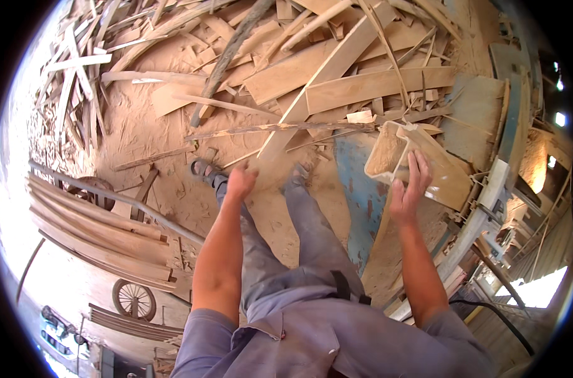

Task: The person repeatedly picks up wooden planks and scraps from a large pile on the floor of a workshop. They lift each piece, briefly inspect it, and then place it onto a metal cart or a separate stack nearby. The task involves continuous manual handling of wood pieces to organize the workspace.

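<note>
My right hand point(412, 184) is at the near edge of a cream plastic container point(434, 154), with its thumb by the rim and its fingers along the side. Sawdust point(387, 150) fills the container's open part. Out in front of my left leg is my left hand point(241, 182), its fingers curled in and slightly blurred. Whatever it may hold is hidden. A pale haze of dust hangs over the sandy ground point(270, 208) between that hand and my right shoe. A long pale board point(327, 79) slants away beyond my feet.
Scrap boards and sticks point(280, 69) lie heaped ahead, with more offcuts point(72, 75) at the far left. A worn blue panel point(360, 201) lies right of my legs. Stacked planks point(103, 230), a metal bar point(129, 205) and a spoked wheel point(134, 300) are at left. Machine framing point(481, 220) lines the right.
</note>
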The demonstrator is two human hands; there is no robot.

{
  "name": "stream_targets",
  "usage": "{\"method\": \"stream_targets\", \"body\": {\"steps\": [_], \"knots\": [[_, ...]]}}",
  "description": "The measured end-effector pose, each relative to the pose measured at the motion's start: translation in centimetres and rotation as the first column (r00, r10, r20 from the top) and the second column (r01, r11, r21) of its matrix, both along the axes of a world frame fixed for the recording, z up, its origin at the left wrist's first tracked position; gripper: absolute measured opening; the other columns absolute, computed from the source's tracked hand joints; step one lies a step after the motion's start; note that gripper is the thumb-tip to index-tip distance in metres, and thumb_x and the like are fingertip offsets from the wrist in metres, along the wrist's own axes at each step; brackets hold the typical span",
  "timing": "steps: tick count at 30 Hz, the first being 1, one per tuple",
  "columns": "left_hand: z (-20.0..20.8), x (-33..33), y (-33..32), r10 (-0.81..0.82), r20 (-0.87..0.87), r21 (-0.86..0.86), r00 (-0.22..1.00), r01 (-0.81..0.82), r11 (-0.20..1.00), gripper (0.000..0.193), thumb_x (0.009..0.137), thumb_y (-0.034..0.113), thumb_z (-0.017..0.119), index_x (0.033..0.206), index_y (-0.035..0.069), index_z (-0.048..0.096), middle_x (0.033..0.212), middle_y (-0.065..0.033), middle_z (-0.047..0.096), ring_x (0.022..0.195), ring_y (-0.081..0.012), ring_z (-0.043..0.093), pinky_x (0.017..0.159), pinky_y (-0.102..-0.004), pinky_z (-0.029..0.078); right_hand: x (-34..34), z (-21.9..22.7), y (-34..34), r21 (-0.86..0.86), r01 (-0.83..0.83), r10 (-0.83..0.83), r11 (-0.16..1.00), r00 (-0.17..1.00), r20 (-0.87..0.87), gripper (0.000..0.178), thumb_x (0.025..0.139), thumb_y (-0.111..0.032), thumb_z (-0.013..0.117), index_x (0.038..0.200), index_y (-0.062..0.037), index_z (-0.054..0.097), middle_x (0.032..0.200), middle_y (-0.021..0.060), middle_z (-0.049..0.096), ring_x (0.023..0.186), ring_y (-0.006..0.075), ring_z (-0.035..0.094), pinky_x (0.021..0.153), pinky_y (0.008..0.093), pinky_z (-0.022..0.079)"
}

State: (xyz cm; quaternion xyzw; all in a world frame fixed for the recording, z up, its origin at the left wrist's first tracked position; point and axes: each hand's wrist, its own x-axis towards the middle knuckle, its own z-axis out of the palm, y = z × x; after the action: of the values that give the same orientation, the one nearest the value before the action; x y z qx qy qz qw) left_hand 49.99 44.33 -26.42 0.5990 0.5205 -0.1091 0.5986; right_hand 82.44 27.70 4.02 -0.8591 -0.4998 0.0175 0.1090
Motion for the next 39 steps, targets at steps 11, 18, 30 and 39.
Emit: {"method": "stream_targets", "body": {"steps": [11, 18, 30, 39], "knots": [[-8.2, 31.5, 1.9, 0.484, 0.081, -0.366, 0.871, -0.426, 0.827, 0.071, 0.089, 0.028, 0.067, 0.145, -0.007, 0.041, 0.136, -0.0232, 0.057, 0.126, -0.0289, 0.054, 0.106, -0.0363, 0.039, 1.6, -3.9, -1.4, 0.037, -0.028, 0.019, 0.999, 0.973, 0.229, 0.063, 0.095, -0.042, 0.025, 0.134, 0.0036, 0.046, 0.139, 0.0251, 0.045, 0.131, 0.0464, 0.041, 0.107, 0.0617, 0.034], [-11.8, 33.1, 1.4, 0.462, 0.133, -0.368, 0.877, -0.389, 0.845, 0.051, 0.084, 0.028, 0.078, 0.121, -0.004, 0.063, 0.109, -0.0125, 0.069, 0.095, -0.0203, 0.064, 0.082, -0.0326, 0.05, 3.0, -3.8, -0.1, 0.058, -0.153, 0.131, 0.987, 0.951, 0.281, 0.061, 0.092, -0.042, 0.026, 0.13, 0.0001, 0.047, 0.136, 0.0228, 0.043, 0.13, 0.0474, 0.04, 0.107, 0.0629, 0.035], [-2.0, 16.9, 3.4, -0.009, 0.13, 0.151, 0.991, -0.011, 0.989, 0.048, 0.078, 0.029, 0.081, 0.107, -0.006, 0.064, 0.088, -0.018, 0.07, 0.081, -0.0244, 0.069, 0.074, -0.0369, 0.054, 0.9, -3.0, 0.0, 0.13, 0.046, -0.07, 0.99, 0.98, 0.188, 0.052, 0.095, -0.044, 0.034, 0.12, -0.0057, 0.059, 0.127, 0.0166, 0.054, 0.119, 0.0402, 0.047, 0.096, 0.0557, 0.041], [19.9, -0.2, 10.1, 0.291, 0.104, 0.073, 0.951, -0.299, 0.952, 0.034, 0.08, 0.012, 0.076, 0.11, -0.003, 0.069, 0.095, -0.0062, 0.067, 0.085, -0.014, 0.064, 0.079, -0.0311, 0.052, -0.9, 0.9, 1.8, 0.241, 0.249, -0.219, 0.938, 0.965, -0.144, 0.047, 0.086, -0.018, 0.055, 0.13, -0.0005, 0.054, 0.132, 0.0204, 0.053, 0.125, 0.0432, 0.043, 0.108, 0.0552, 0.032]]}}
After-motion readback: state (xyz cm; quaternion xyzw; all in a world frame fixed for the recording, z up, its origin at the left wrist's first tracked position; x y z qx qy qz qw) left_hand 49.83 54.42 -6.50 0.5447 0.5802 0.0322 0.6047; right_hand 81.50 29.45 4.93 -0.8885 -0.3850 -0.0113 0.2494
